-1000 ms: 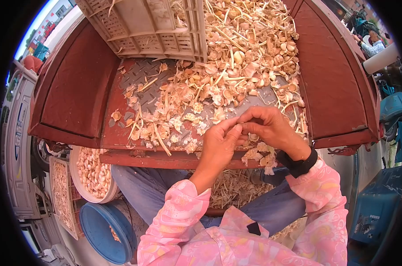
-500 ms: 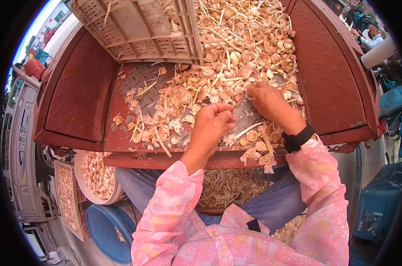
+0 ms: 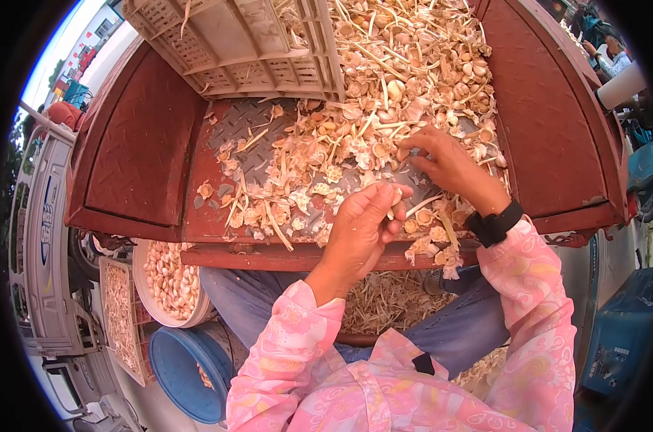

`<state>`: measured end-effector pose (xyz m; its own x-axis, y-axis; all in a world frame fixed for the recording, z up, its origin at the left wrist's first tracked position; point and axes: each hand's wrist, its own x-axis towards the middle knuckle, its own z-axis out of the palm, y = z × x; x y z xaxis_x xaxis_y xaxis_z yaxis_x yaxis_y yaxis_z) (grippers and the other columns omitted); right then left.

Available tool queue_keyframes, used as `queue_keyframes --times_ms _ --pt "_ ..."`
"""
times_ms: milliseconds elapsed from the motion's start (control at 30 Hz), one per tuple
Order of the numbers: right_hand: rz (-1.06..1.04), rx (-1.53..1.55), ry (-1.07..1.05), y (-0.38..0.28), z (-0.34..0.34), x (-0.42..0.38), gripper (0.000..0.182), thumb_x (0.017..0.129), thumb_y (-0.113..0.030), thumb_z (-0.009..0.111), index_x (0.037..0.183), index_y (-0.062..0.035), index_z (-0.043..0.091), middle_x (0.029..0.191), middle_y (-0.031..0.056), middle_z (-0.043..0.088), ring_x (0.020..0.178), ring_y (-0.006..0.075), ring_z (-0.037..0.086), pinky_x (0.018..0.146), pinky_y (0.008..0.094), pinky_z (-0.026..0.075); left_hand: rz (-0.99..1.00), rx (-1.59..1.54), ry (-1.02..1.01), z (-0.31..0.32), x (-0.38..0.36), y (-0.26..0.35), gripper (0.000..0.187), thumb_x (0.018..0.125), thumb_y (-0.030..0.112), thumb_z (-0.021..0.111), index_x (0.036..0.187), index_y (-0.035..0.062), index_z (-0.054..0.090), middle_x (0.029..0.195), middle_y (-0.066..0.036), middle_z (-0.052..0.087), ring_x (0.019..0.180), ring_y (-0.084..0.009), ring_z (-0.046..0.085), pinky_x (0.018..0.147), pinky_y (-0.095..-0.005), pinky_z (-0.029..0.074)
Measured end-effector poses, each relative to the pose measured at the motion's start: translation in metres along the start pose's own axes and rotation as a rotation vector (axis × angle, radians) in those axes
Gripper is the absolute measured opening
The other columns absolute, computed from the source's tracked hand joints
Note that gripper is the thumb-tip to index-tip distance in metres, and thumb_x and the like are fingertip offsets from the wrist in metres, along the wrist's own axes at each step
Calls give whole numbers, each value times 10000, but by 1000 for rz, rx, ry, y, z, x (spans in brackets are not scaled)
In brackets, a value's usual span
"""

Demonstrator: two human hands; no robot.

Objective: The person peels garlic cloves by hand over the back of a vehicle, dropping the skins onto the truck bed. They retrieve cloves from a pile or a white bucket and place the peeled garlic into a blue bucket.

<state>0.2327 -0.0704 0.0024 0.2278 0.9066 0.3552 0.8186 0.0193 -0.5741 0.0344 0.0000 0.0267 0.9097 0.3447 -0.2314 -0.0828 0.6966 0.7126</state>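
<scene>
My left hand (image 3: 364, 229) is closed in a pinch above the front edge of the red metal bed. Between thumb and fingers shows a small pale piece that looks like a garlic clove (image 3: 395, 201). My right hand (image 3: 452, 167) hovers low over the heap, fingers bent and a little apart, with nothing visible in them. Under and beyond both hands lies a heap of garlic cloves, dry skins and stalks (image 3: 413, 79). Several cut stalks and root ends (image 3: 427, 227) lie near the bed's front lip, just below my right hand.
A white plastic crate (image 3: 269, 65) leans tilted at the back left of the bed, between red side walls (image 3: 557, 129). Down left stand a white bucket of cloves (image 3: 171, 281), a blue bucket (image 3: 186, 374) and a crate of scraps (image 3: 117, 317). Another person (image 3: 614, 57) is far right.
My left hand has drawn down and toward me, its pinch now turned upward with the pale piece showing. My right hand's fingers have loosened over the heap. The view has shifted slightly.
</scene>
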Motion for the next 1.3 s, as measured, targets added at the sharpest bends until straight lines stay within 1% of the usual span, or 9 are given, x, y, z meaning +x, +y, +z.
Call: queue_keyframes --times_ms 200,300,367,500,833,1000,1133,1267,1300 --pt "290 -39 -335 -27 -21 1 204 758 -39 585 962 -37 597 806 164 613 767 331 598 669 401 462 194 156 -670 57 -80 37 341 978 234 395 1127 -37 539 863 -55 478 757 -132 446 655 -254 383" --pt "267 -53 -145 -18 -21 -9 160 761 -47 588 919 -35 602 788 155 611 770 337 594 670 398 458 501 -104 -881 79 -93 14 254 917 50 498 1111 -93 578 976 -140 542 819 -172 541 654 -216 430" --pt "109 -100 -83 -11 -16 -8 127 765 -41 579 890 -23 595 826 157 586 810 347 580 703 407 457 327 -266 -898 85 -114 12 270 913 39 502 1142 -93 559 997 -133 528 829 -161 528 668 -206 420" --pt "73 -164 -234 -22 -9 -6 126 758 -18 565 882 -9 582 898 169 546 854 357 566 736 427 453 80 -482 -886 89 -137 9 317 898 -3 511 1201 -96 520 1036 -118 497 839 -146 506 687 -188 403" --pt "150 -123 -207 -28 -6 3 122 759 -46 580 831 -4 492 781 153 511 760 335 528 672 394 418 629 -310 -846 96 -117 -1 347 866 -91 510 1212 -106 507 988 -128 487 807 -166 503 641 -202 414" --pt "98 -218 -153 -27 19 15 105 748 -61 562 802 -2 494 768 180 516 759 367 534 676 429 424 151 -438 -811 91 -133 10 305 878 -37 526 1177 -98 534 956 -130 523 810 -163 524 621 -202 418" --pt "109 -218 -181 -32 20 14 82 736 -53 539 785 -2 498 766 186 530 766 384 543 679 455 433 -757 -483 -759 83 -123 52 231 907 23 512 1101 -83 578 845 -99 572 745 -153 560 608 -210 429" --pt "140 -251 -203 -29 14 5 66 743 -51 531 783 -9 498 772 169 536 767 369 546 682 449 434 286 15 -321 63 -110 34 267 933 148 492 1077 -62 572 826 -88 565 694 -148 538 601 -227 428" --pt "157 -228 -187 -28 12 2 66 744 -50 528 787 -10 499 769 166 537 771 367 548 684 447 435 72 -96 -191 41 -101 32 320 942 209 475 1106 -56 546 874 -92 523 709 -117 478 590 -212 401"
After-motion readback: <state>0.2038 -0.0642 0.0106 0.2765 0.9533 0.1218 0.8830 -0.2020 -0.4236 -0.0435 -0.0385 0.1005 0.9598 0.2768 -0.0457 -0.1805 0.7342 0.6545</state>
